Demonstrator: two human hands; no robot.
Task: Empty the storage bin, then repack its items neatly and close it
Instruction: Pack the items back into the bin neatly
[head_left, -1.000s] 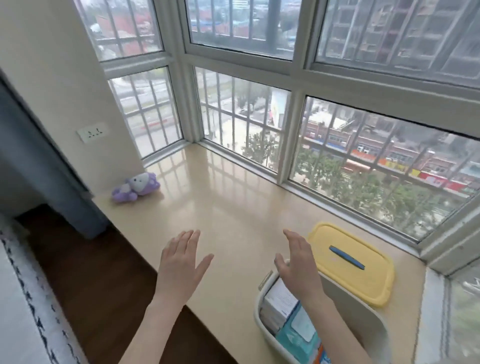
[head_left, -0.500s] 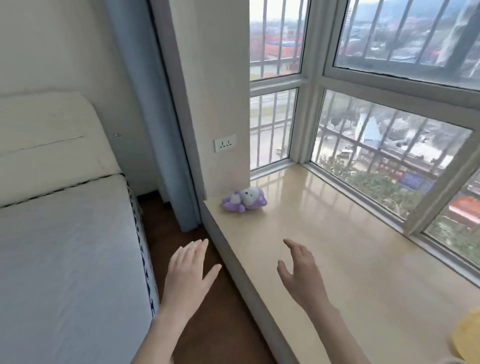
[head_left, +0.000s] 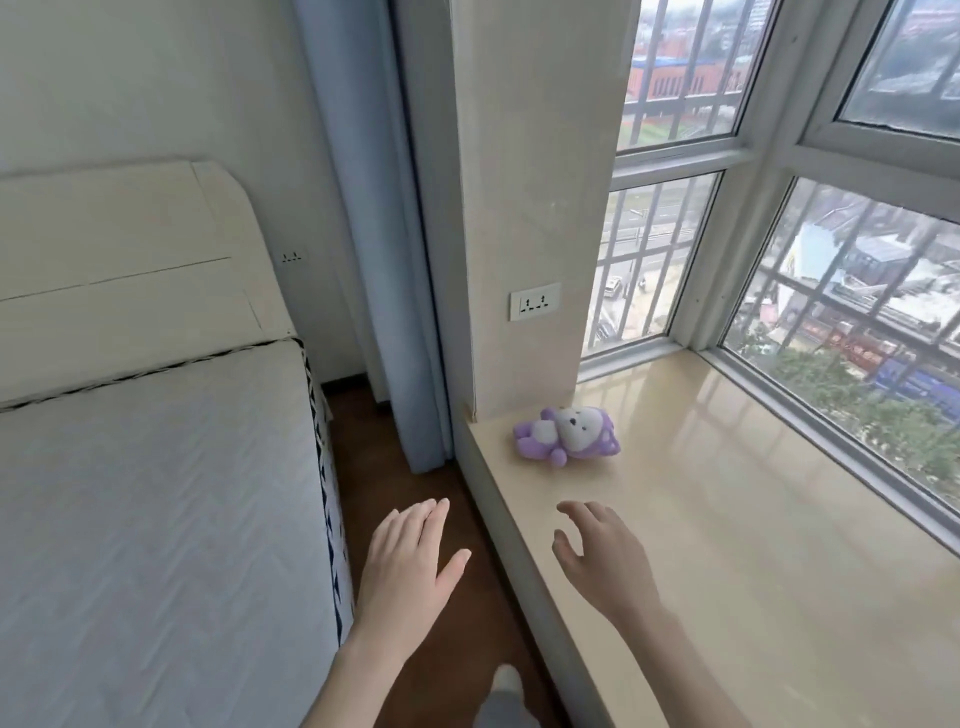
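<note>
- Fingers (head_left: 423, 519) on your left hand (head_left: 402, 564) are straight and spread wide, holding nothing. That hand hangs over the floor (head_left: 384, 441).
- Your right hand (head_left: 605, 558) is loose and wide too, with nothing in it, above the near edge of the bench (head_left: 753, 545).
- You cannot see the storage bin from here (it is out of view), so it cannot be checked.
- What could go wrong: I think you could bump or tip the bin if you reach for it while your eyes point away.
- Count: two hands, one purple toy (head_left: 566, 435) lying on the bench, one bed (head_left: 156, 519), two wall sockets (head_left: 535, 308), no bin.
</note>
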